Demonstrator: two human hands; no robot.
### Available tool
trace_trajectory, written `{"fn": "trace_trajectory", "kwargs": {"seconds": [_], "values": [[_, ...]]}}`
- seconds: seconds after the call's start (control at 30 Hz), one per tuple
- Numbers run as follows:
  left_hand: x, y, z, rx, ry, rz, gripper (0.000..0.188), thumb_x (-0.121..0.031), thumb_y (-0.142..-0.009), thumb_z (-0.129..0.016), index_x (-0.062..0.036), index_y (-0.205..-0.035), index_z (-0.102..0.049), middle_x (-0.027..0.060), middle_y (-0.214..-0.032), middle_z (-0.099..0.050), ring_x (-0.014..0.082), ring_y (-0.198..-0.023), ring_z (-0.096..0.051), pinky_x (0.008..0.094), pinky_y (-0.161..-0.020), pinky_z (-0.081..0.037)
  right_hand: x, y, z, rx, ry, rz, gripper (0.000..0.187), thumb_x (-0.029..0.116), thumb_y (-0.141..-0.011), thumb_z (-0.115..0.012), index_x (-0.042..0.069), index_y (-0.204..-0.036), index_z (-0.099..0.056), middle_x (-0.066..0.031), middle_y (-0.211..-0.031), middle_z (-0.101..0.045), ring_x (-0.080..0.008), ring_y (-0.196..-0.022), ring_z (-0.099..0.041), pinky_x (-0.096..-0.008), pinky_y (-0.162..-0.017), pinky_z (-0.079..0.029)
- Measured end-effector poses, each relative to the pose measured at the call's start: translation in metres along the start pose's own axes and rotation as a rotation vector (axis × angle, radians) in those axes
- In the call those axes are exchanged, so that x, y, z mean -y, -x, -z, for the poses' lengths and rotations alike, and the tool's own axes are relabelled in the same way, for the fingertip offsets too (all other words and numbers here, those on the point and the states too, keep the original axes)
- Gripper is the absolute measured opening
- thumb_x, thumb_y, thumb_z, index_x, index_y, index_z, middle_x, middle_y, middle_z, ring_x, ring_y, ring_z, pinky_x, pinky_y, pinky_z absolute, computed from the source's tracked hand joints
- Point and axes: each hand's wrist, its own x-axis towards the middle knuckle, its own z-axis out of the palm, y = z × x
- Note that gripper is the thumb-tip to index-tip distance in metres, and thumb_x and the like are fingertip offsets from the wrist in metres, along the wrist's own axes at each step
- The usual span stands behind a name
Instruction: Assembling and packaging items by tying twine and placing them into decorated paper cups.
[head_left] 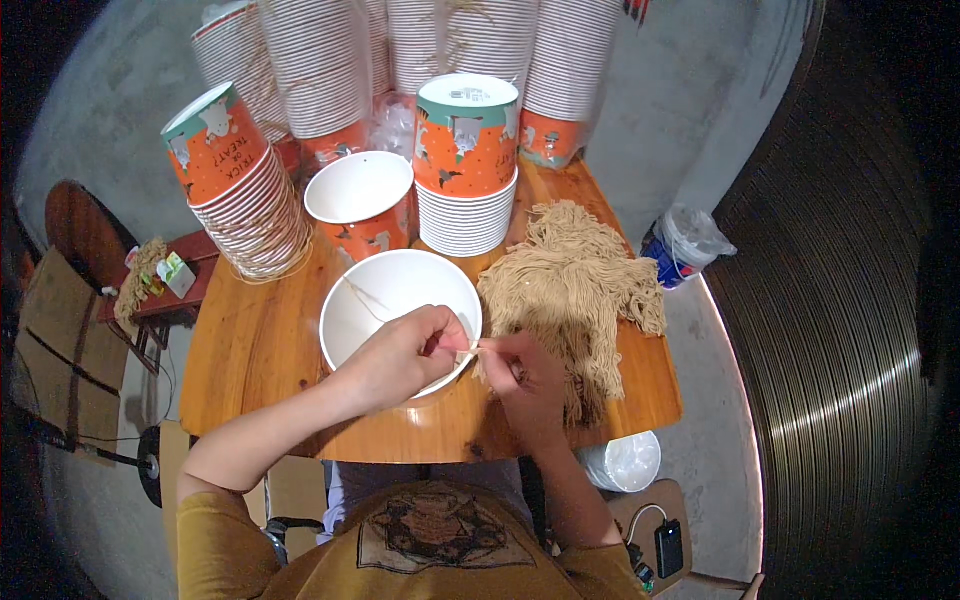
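Observation:
A white-lined paper bucket (348, 325) stands mouth up at the table's front, in front of me. At the near right part of its rim, both my hands meet. My left hand (405, 355) is closed in a pinch on a thin tan cord (366, 296), part of which trails across the bucket's inside. Close beside it, the fingertips of my right hand (522, 380) pinch the same cord at the rim. Fingers partly hide where the cord meets the bucket. Right of the bucket lies a large heap of tan cords (560, 270), touching or nearly touching my right hand.
Behind stand an orange patterned bucket (365, 235), an upside-down bucket stack (465, 150) and a leaning stack (222, 150) with cords hanging on it. Tall bagged stacks (315, 65) line the wooden table's (260, 370) back. A bin (685, 240) stands off its right edge.

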Motion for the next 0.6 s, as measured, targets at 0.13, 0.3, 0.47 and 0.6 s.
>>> {"fn": "trace_trajectory", "kwargs": {"seconds": [0.13,0.3,0.47,0.6], "values": [[0.001,0.000,0.000,-0.003,0.031,0.020,0.010,-0.005,-0.083,-0.057,-0.0011,-0.092,-0.056,0.0031,-0.077,-0.055,0.0109,-0.072,-0.052,0.0263,-0.068,-0.045,-0.005,0.001,0.000,-0.002,0.019,0.066,0.009,0.001,-0.080,-0.064,0.005,-0.088,-0.063,0.0010,-0.072,-0.055,-0.0085,-0.063,-0.051,-0.0227,-0.057,-0.040],[-0.002,0.000,0.001,0.052,0.023,0.049,0.009,-0.006,-0.085,-0.056,-0.0056,-0.094,-0.056,-0.0022,-0.083,-0.053,0.0068,-0.079,-0.048,0.0221,-0.074,-0.041,-0.001,0.004,0.006,-0.021,0.016,0.181,0.012,0.004,-0.078,-0.067,0.006,-0.089,-0.065,0.0005,-0.072,-0.054,-0.0101,-0.061,-0.050,-0.0230,-0.057,-0.039],[-0.001,0.000,-0.002,-0.001,0.052,0.026,0.011,-0.007,-0.084,-0.059,-0.0009,-0.092,-0.058,0.0011,-0.077,-0.055,0.0091,-0.073,-0.051,0.0243,-0.067,-0.044,-0.002,0.004,0.004,0.017,0.044,0.244,0.021,0.008,-0.076,-0.070,0.009,-0.097,-0.067,-0.0001,-0.070,-0.051,-0.0125,-0.058,-0.048,-0.0257,-0.057,-0.040],[-0.007,0.002,0.000,0.015,0.063,0.047,0.012,-0.009,-0.085,-0.059,-0.0006,-0.093,-0.058,0.0007,-0.078,-0.055,0.0083,-0.073,-0.051,0.0237,-0.067,-0.044,0.007,0.000,0.005,0.044,0.327,0.351,0.029,0.011,-0.072,-0.074,0.011,-0.100,-0.068,-0.0041,-0.069,-0.053,-0.0196,-0.057,-0.050,-0.0303,-0.054,-0.042]]}}
